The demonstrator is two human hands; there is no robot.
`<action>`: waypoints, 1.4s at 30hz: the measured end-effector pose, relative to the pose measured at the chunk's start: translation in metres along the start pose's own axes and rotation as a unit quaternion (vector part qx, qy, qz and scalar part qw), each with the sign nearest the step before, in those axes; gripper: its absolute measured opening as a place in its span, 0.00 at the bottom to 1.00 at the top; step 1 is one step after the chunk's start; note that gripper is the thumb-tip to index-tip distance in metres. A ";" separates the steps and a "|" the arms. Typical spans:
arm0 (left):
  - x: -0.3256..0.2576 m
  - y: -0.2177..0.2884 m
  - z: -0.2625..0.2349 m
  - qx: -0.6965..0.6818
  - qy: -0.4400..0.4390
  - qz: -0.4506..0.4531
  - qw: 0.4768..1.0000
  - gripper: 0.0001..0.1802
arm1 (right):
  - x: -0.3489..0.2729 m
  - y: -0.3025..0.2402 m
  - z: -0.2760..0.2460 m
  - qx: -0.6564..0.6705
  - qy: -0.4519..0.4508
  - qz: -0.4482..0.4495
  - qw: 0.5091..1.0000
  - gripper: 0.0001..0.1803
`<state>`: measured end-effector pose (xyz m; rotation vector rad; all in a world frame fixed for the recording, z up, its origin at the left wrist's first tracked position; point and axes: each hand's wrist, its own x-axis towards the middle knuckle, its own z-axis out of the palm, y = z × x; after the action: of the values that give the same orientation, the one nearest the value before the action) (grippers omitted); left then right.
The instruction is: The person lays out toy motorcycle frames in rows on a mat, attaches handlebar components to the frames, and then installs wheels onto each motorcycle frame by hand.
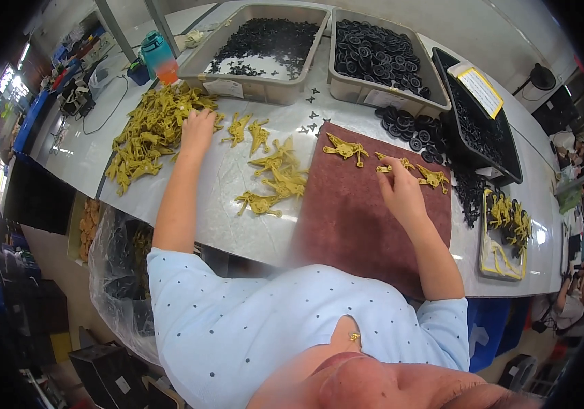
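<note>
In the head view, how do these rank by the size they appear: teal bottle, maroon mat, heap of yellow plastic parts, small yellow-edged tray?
Largest to smallest:
1. maroon mat
2. heap of yellow plastic parts
3. small yellow-edged tray
4. teal bottle

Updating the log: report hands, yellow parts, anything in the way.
Left hand at yellow pile. Right hand at middle yellow part on maroon mat. No obstruction visible.

Yellow pcs [149, 129] look plastic, mat [353, 225] matt cloth, tbl [220, 225] smooth w/ gloss.
</note>
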<state>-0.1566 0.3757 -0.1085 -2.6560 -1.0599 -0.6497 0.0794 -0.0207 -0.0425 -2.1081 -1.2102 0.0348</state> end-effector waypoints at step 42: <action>-0.100 0.178 -0.106 -0.613 -0.116 0.149 0.767 0.30 | -0.037 -0.069 0.050 0.639 -0.287 0.257 0.666 0.02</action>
<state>-0.1312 0.1505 -0.0677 -3.9448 -0.0860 -1.2718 -0.0103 0.0013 -0.0519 -1.0043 -0.4454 1.4519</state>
